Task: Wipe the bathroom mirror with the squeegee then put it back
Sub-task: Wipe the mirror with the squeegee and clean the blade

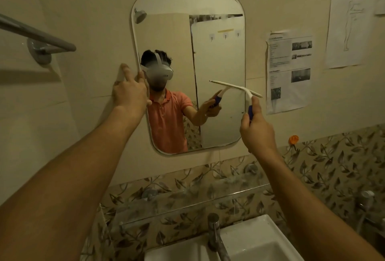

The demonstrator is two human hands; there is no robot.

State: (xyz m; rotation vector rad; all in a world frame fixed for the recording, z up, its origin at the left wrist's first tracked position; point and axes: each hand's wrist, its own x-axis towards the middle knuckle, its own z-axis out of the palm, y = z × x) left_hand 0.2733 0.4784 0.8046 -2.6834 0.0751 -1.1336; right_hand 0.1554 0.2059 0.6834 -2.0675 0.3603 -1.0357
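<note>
The right hand point(257, 129) grips the squeegee point(235, 87), blade on the mirror point(166, 31) at mid-height, right side — wiping looks perhaps half done. The left hand point(130, 90), fingers spread, braces the mirror's left edge; putting it back remains.

Most of the blue handle of the squeegee point(235, 87) is hidden inside the gripping right hand point(257, 129). Blade contact with the glass cannot be determined. The left hand point(130, 92) covers part of the left rim of the mirror point(218, 52). The towel bar point(37, 33) is cut off at the left edge, and the sink point(256, 237) and tap point(215, 237) at the bottom edge. Text on the printed sheet point(288, 71) is too small to read.
</note>
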